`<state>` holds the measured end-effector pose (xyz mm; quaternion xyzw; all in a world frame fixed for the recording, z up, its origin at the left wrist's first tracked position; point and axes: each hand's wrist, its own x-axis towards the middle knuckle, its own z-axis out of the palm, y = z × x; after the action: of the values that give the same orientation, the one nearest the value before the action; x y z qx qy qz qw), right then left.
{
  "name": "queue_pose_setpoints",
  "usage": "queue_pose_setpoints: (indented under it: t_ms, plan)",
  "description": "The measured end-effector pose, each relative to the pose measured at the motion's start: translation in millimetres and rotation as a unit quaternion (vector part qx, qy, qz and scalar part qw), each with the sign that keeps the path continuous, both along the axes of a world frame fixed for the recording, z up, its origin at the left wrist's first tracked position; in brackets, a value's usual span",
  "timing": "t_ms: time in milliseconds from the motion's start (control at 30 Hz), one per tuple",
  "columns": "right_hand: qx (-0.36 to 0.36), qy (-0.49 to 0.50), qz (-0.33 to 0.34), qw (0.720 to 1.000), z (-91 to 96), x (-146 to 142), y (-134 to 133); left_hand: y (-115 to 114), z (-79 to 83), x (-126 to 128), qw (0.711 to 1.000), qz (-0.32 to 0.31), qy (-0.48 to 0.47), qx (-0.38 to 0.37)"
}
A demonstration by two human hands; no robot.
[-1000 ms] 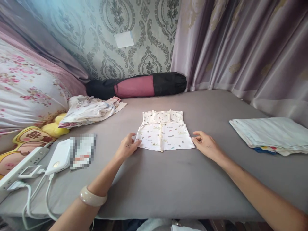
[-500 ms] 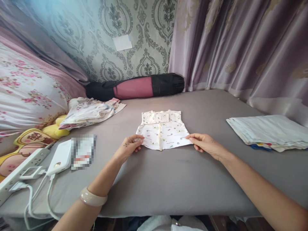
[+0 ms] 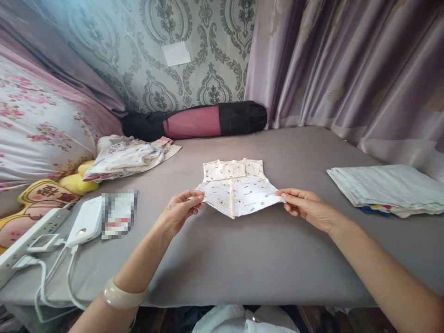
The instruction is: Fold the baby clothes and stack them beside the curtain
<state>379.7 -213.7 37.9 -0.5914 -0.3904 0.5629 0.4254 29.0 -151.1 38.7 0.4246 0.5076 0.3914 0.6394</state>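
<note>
**Hem Raised, Fold Half Made**

The person holds a small printed garment at the middle of the grey bed. The left hand pinches its near left corner and the right hand its near right corner. On both hands the fingers are closed on the cloth, thumb over the edge. The near hem is up off the bed and sags a little between the two grips, while the far part of the garment lies flat.

Judging by how it lies, the sides are already turned in, since the piece shows as a narrow, tidy shape with a band across the top. The lengthwise fold is not done: the hem has not met the far edge.

A stack of folded cloth lies well apart to the right. A loose heap of clothes sits to the far left, near a rolled black and pink bag against the wall. A white power bank lies beside the left forearm.
</note>
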Motion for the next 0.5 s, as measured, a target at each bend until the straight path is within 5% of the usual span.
queue_pose_setpoints:
  t_ms: [200, 500]
  plan:
    - [0.048, 0.027, 0.015, 0.998, -4.4, -14, 10, 6, -3.5, 20, 0.996, 0.013, -0.034, 0.082]
    - [0.185, -0.057, 0.054, 0.98, -20.8, -29, 35, 27, -17.0, 47, 0.978, 0.018, -0.024, 0.205]
